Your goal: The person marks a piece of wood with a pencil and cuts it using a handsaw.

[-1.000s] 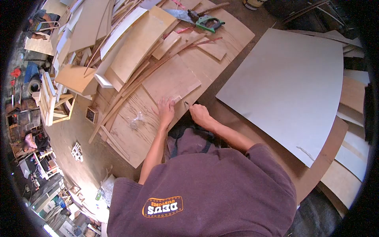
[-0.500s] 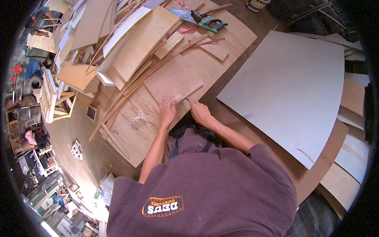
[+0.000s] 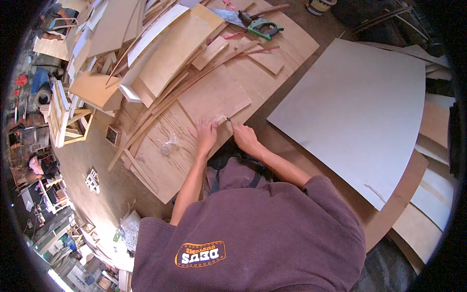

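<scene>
A rectangular plywood board lies on a larger plywood sheet. My left hand presses on the near edge of this board, fingers stretched out and thumb apart. Beside its fingertips sits a small pale strip or piece, too small to make out well. My right hand is closed round a slim tool with a dark tip; its kind cannot be made out. That tip touches or nearly touches the pale piece. A crumpled clear plastic bag lies left of my left hand.
Long wood strips cross the sheet. A handsaw with a green handle rests at the far side near stacked offcuts. To the right is a large white panel. Another person is at the upper left.
The dark tool tip by my right hand shows more clearly and sits slightly higher. My left hand keeps nearly the same place. The view has shifted a little.
</scene>
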